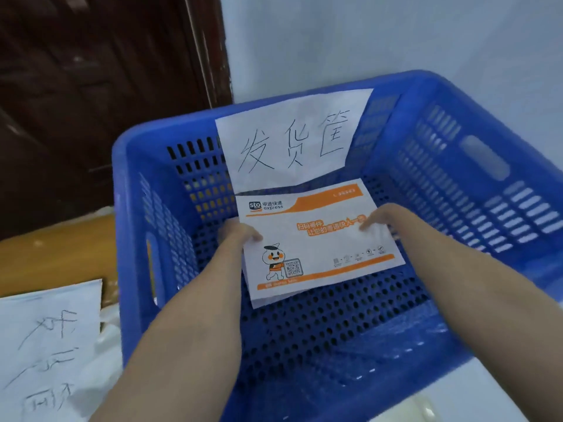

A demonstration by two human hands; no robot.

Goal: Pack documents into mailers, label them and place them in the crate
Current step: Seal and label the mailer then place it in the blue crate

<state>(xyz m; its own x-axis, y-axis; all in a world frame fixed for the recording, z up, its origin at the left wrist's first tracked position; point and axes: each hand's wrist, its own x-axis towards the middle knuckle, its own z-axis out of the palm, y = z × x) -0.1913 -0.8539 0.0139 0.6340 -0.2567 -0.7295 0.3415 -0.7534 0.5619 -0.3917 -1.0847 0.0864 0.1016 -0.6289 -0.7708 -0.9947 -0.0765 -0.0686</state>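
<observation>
Holding a white-and-orange STO express mailer (316, 239) inside the blue perforated crate (457, 184), centre of frame: left hand (240, 233) pinching its left edge, right hand (377, 219) gripping its right edge. Leaning above, a handwritten paper sign (292, 135) on the crate's far wall. Lying at lower left, another handwritten sheet (45, 345); dark wooden door (100, 71) standing at upper left.

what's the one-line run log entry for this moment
step: placing mailer in blue crate | left hand: grips left edge | right hand: grips right edge | release: not yet
</observation>
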